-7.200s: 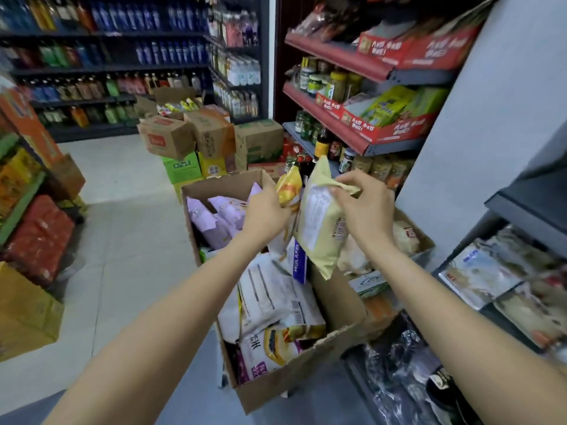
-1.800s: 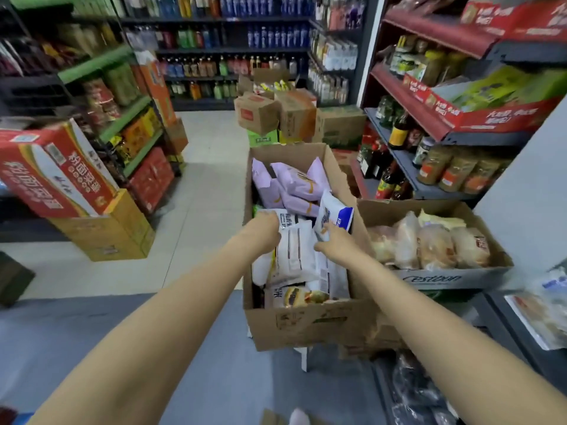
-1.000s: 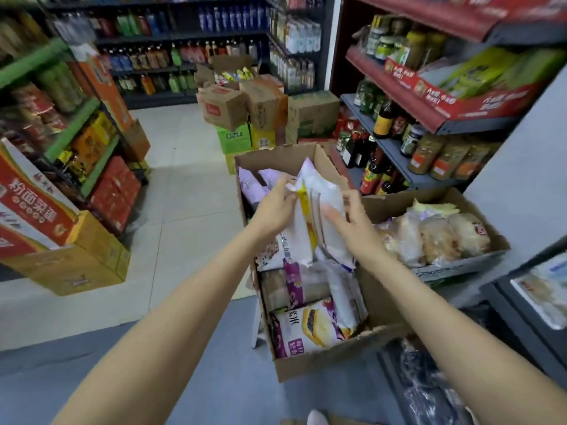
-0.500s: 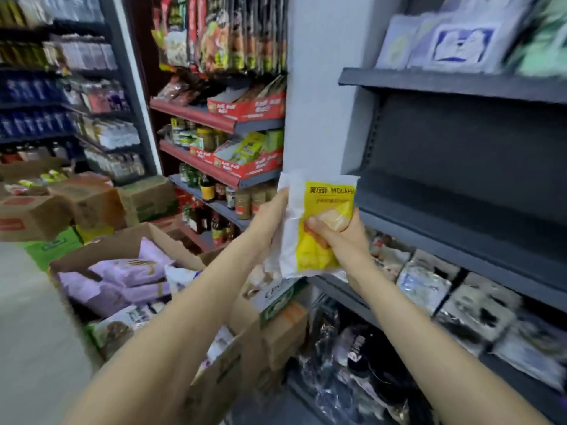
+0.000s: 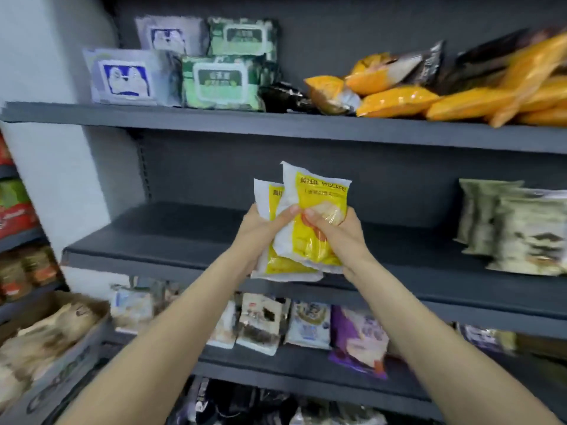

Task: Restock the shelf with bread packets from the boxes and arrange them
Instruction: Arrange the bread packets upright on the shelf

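Two bare forearms reach up from the near edge toward a dark grey store shelf unit. The left hand and right hand meet at centre frame, each w/ fingers curled around yellow-and-white bread packets; there are at least two, overlapping, front one upright & slightly right of the back one. The packets are held in the air just in front of the middle shelf, whose left part is bare. At far right on that shelf stand pale green-white packets. The top shelf carries blue & green wipe-style packs at left and orange bags at right. The lower shelf holds mixed bread packs. A cardboard box sits near left, contents blurred.
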{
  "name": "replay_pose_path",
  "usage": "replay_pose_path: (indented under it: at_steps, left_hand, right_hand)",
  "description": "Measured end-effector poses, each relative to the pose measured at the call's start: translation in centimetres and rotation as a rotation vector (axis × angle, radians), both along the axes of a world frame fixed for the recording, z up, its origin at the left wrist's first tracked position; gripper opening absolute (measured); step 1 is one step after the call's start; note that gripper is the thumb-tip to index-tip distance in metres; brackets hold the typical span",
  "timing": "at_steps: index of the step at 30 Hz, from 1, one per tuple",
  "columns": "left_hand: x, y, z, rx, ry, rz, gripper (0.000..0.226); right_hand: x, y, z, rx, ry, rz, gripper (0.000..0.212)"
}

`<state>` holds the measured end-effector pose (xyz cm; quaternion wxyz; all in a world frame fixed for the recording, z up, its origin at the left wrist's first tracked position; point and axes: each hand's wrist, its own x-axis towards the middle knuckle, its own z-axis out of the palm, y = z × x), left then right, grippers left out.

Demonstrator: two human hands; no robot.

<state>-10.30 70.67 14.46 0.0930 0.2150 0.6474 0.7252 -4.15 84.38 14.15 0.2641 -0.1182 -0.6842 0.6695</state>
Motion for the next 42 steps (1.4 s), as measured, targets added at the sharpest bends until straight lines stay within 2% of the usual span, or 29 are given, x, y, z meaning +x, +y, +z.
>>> replay_pose_path:
  at_steps: [3,6,9,12,17,21,23,30,37,42]
  left_hand:
    - [0.0,8.7,1.0,-0.047,-0.041,-0.012,0.070]
    - [-0.3,15.8,1.3,-0.121,-0.073,-0.044,0.060]
    - [-0.5,21.3,1.4,-0.230,-0.048,-0.071,0.049]
    - [-1.5,25.4,1.2,-0.351,0.009,0.010,0.056]
    - [-3.1,29.5,0.6,-0.361,0.125,0.086,0.048]
    - [-3.0,31.2,0.8,-0.526,0.243,0.163,0.090]
    - [-2.2,32.1,1.2,-0.580,0.339,0.215,0.088]
    - [1.4,34.4,2.5,-0.532,0.349,0.243,0.088]
    - [7.9,37.6,3.3,-0.494,0.282,0.257,0.093]
    - [12.8,39.5,2.3,-0.278,0.157,0.160,0.083]
  right_hand:
    - [0.7,8.5,0.5,0.036,-0.033,-0.089,0.086]
    - [1.4,15.3,0.6,0.076,-0.066,-0.197,0.093]
    - [2.0,20.1,0.7,0.106,-0.116,-0.275,0.073]
    - [1.8,23.9,0.3,0.116,-0.140,-0.313,0.059]
    - [1.6,27.3,-0.1,0.086,-0.123,-0.307,0.044]
    - [1.7,29.3,-0.9,0.104,-0.068,-0.343,0.057]
    - [2.0,30.1,-0.9,0.086,-0.041,-0.368,0.053]
    - [4.4,32.6,0.2,0.058,0.104,-0.429,0.039]
    - [10.1,36.8,0.1,0.057,0.169,-0.424,0.036]
    - [15.1,40.0,0.1,0.083,0.133,-0.358,0.027]
